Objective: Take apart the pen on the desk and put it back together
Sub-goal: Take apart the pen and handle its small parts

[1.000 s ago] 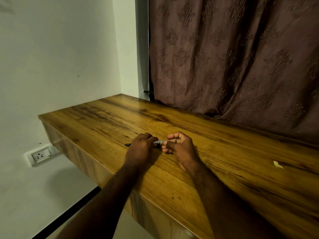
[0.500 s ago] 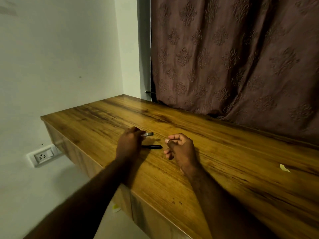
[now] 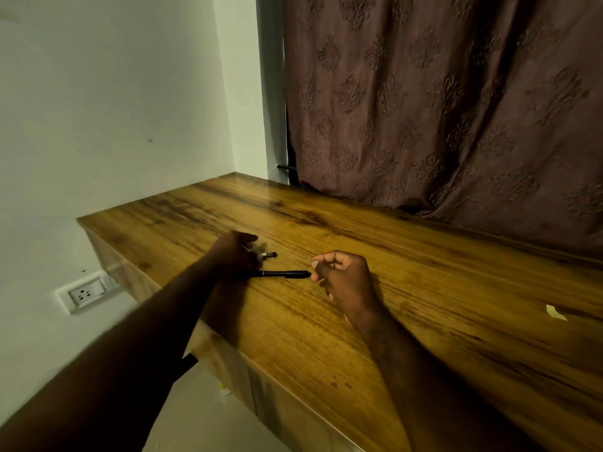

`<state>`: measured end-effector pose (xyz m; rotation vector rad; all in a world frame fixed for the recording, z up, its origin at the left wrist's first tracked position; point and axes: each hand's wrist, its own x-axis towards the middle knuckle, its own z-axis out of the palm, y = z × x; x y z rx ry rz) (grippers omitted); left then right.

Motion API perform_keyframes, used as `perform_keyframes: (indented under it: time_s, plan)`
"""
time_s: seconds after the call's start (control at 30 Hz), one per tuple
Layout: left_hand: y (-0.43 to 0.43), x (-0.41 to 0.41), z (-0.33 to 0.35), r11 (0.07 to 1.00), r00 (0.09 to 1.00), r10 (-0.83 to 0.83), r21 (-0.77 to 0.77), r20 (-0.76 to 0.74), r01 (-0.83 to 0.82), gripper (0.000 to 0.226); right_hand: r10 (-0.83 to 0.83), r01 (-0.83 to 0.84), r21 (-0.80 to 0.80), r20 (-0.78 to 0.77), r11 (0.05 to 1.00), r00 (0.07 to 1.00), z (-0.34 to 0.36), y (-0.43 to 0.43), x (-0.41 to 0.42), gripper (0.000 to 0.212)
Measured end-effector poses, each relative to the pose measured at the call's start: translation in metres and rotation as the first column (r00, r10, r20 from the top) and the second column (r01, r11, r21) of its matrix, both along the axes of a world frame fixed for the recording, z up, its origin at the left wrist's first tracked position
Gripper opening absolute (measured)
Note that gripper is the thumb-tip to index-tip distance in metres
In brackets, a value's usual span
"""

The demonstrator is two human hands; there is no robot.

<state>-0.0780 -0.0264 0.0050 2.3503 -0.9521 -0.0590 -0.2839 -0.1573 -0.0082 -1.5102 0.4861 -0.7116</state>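
Left hand [image 3: 235, 252]: fingers curled round a short silver-and-black pen piece [image 3: 269, 255], whose tip sticks out to the right. Black pen body [image 3: 284, 274] lies flat on the desk [image 3: 424, 288] between both hands. Right hand [image 3: 346, 277]: fingers curled tight, tips at the body's right end; I cannot tell whether they pinch it.

Your left hand [image 3: 233, 252] and right hand [image 3: 346, 278] were bare. Your left forearm [image 3: 156, 327] was bare and blurred; your right forearm [image 3: 408, 353] was bare too, with fine hair.
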Motion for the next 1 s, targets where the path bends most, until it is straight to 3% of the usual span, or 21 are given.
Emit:
perform_keyframes:
  time_s: [0.07, 0.13, 0.27, 0.37, 0.47, 0.6, 0.77, 1.0]
  plan:
    - [0.007, -0.009, -0.005, 0.985, 0.991, 0.101, -0.147, 0.091, -0.087, 0.038, -0.019, 0.018, 0.021, 0.03, 1.0, 0.999, 0.001, -0.001, -0.001, 0.014]
    - [0.012, -0.029, -0.014, 0.962, 0.951, 0.115, -0.272, 0.286, -0.035, 0.026, -0.085, 0.084, 0.022, 0.071, 0.996, 0.994, 0.002, 0.0, -0.003, 0.018]
    - [0.006, -0.075, -0.02, 0.959, 0.912, -0.139, -0.179, 0.386, 0.222, 0.026, -0.398, 0.41, -0.082, 0.135, 0.908, 0.907, 0.009, -0.014, -0.009, 0.013]
    - [0.0, -0.083, -0.019, 0.964, 0.928, -0.181, -0.128, 0.326, 0.233, 0.034, -0.591, 0.573, -0.284, 0.029, 0.769, 0.806, 0.008, -0.046, -0.025, 0.011]
    - [-0.002, -0.084, -0.021, 0.965, 0.905, -0.219, -0.055, 0.365, 0.256, 0.035, -0.563, 0.455, -0.409, -0.196, 0.791, 0.803, 0.001, -0.059, -0.029, 0.011]
    - [-0.006, -0.082, -0.024, 0.954, 0.873, -0.252, -0.045, 0.417, 0.297, 0.02, -0.441, 0.184, -0.58, -0.339, 0.793, 0.831, -0.005, -0.05, -0.015, 0.017]
    - [-0.009, -0.082, -0.024, 0.964, 0.898, -0.214, -0.067, 0.386, 0.258, 0.022, -0.454, 0.032, -0.72, -0.402, 0.694, 0.795, -0.004, -0.044, -0.006, 0.032]
    - [-0.007, -0.086, -0.024, 0.964, 0.906, -0.208, -0.079, 0.369, 0.253, 0.019, -0.544, 0.047, -0.794, -0.372, 0.607, 0.752, -0.003, -0.033, 0.005, 0.019]
